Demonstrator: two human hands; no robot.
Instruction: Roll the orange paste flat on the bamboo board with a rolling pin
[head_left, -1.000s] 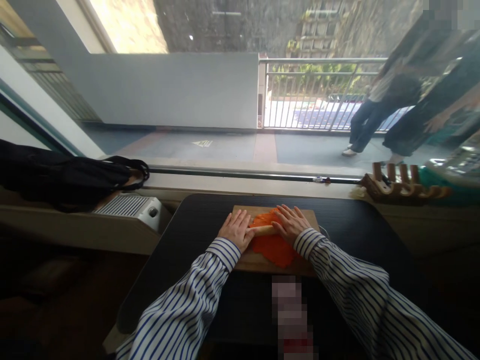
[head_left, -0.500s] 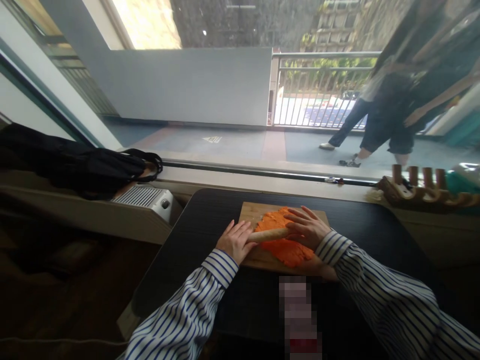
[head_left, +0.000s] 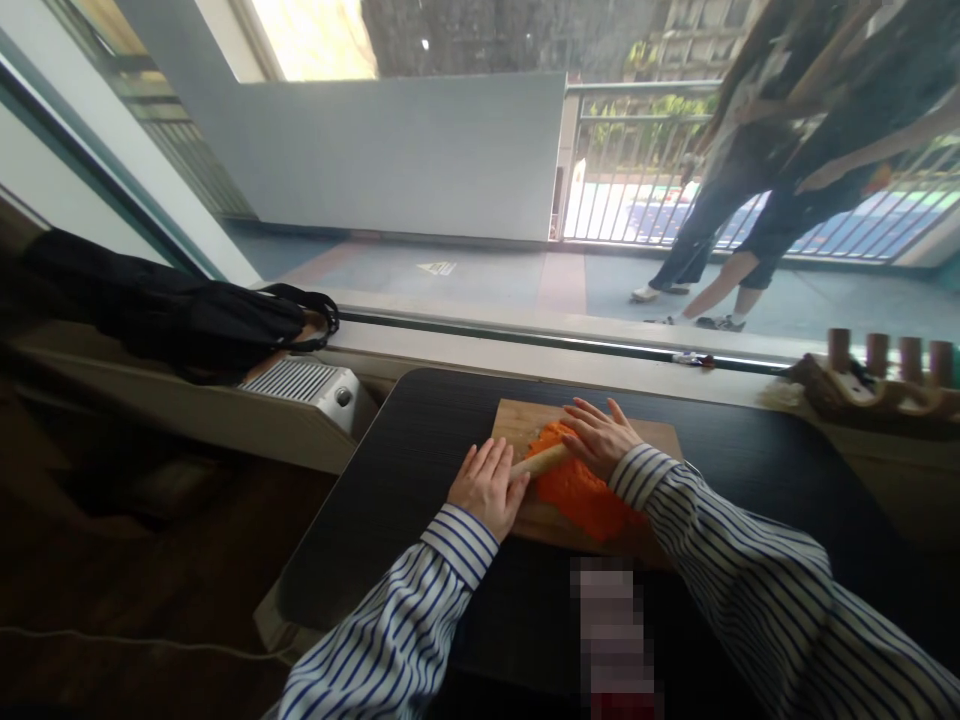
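A flat sheet of orange dough (head_left: 581, 493) lies on a wooden board (head_left: 525, 420) on a black table (head_left: 420, 440). A slim wooden rolling pin (head_left: 541, 460) rests across the dough, tilted with its right end farther away. My left hand (head_left: 489, 486) lies flat on the pin's left end, fingers stretched out. My right hand (head_left: 601, 438) presses flat on the pin's right end, fingers spread over the dough's far edge. Both arms wear blue-and-white striped sleeves.
A black bag (head_left: 187, 325) lies on the left ledge beside a white heater (head_left: 307, 385). A wooden rack with pegs (head_left: 877, 385) stands at the right. Beyond the window glass two people (head_left: 757, 190) walk past a railing (head_left: 622, 180).
The pin and both hands have rolled toward the dough's far left part, the pin more tilted. The view has swung left and the people outside have walked on.
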